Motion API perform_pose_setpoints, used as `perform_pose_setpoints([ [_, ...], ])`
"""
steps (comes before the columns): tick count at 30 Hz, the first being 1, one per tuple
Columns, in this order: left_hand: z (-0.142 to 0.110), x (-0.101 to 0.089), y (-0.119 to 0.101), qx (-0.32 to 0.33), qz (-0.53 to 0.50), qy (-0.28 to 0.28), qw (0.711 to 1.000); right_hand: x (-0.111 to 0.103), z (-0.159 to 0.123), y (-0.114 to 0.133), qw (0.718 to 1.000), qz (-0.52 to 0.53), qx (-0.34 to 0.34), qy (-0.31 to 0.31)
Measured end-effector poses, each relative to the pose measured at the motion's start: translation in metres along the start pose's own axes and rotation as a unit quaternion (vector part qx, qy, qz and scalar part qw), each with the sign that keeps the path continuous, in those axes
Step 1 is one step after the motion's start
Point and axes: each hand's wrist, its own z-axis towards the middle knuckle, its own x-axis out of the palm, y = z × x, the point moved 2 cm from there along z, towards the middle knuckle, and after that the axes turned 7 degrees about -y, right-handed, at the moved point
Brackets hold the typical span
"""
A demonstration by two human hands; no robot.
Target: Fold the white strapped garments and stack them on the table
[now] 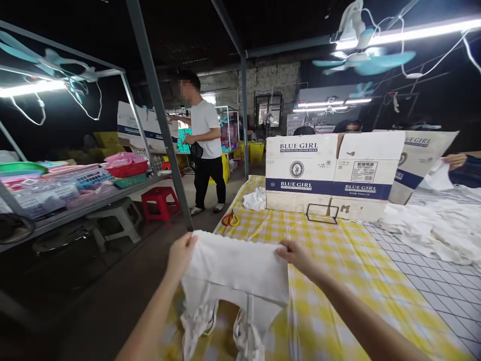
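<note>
A white garment [233, 273] hangs stretched between my two hands above the near edge of a table with a yellow checked cloth [323, 260]. My left hand [181, 252] pinches its upper left corner. My right hand [295, 252] pinches the upper right corner. Straps and lace edges dangle from the garment's lower part. Both hands are closed on the fabric.
Orange-handled scissors [230, 219] lie on the cloth beyond the garment. A Blue Girl cardboard box [330, 175] stands behind them, with a small white cloth [254, 199] at its left. A white garment pile [432, 225] lies right, near another person's hand [454, 160]. A person in a white shirt [205, 145] stands by the shelves [75, 200].
</note>
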Motion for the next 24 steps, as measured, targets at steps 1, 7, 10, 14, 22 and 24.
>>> perform_pose_setpoints([
  [1, 0.004, 0.02, 0.003, 0.008, 0.018, 0.019, 1.0, 0.016, 0.009, -0.015, 1.0, -0.012, 0.011, -0.004],
  [7, 0.01, 0.079, 0.009, 0.028, 0.067, 0.072, 0.995, 0.057, 0.022, -0.074, 0.997, -0.054, 0.047, -0.026],
  [10, 0.018, 0.086, 0.01, 0.03, 0.09, 0.084, 0.992, 0.055, 0.029, -0.089, 0.996, -0.056, 0.056, -0.03],
  [14, 0.031, 0.104, 0.007, 0.024, 0.127, 0.096, 0.987, 0.057, 0.044, -0.104, 0.993, -0.061, 0.088, -0.041],
  [22, 0.038, 0.138, 0.005, 0.021, 0.19, 0.134, 0.973, 0.061, 0.051, -0.113, 0.984, -0.115, 0.101, -0.095],
  [24, 0.037, 0.14, 0.003, 0.027, 0.2, 0.136, 0.97, 0.061, 0.051, -0.114, 0.981, -0.131, 0.102, -0.103],
])
